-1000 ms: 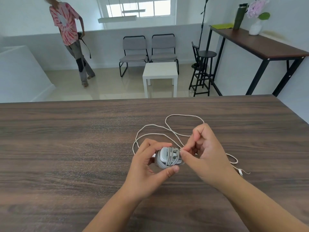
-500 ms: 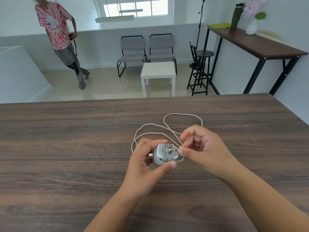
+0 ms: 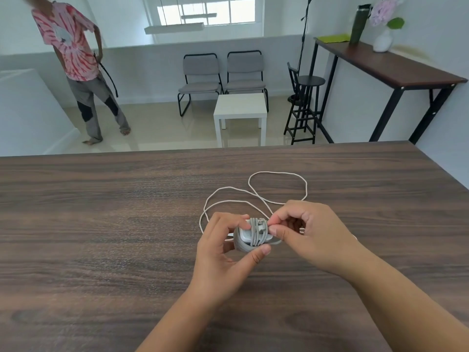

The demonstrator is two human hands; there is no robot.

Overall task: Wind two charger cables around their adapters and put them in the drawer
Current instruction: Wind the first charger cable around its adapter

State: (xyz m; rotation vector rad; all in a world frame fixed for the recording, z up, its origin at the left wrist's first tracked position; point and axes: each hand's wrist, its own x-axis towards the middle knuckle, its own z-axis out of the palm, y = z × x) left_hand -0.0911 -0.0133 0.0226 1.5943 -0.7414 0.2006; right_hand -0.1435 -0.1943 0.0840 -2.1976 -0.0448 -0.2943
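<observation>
Adapter [image 3: 250, 235]: I see a small grey-white charger block held just above the dark wood table [image 3: 101, 224], near its middle, with several turns of cable already lying across its face.
Cable [image 3: 279, 174]: thin and white; the unwound part lies in loose loops on the table beyond the hands and runs back to the block.
Left hand [image 3: 223, 252]: I hold the adapter from the left, thumb curled under its near edge and fingers curled over the far edge.
Right hand [image 3: 312, 237]: thumb and forefinger pinch the cable right at the adapter's right side; the other fingers are curled in.
Writing: I can read no brand, label or lettering on the adapter or the cable.
Room beyond: two grey chairs [image 3: 223, 77], a white side table [image 3: 241, 107], a black stool [image 3: 304, 105], and a high wooden bench [image 3: 396, 69] bearing a dark bottle [image 3: 357, 24] and a white vase [image 3: 383, 40] of flowers.
Bystander [image 3: 76, 59]: a person in a pink tie-dye shirt stands at far left.
</observation>
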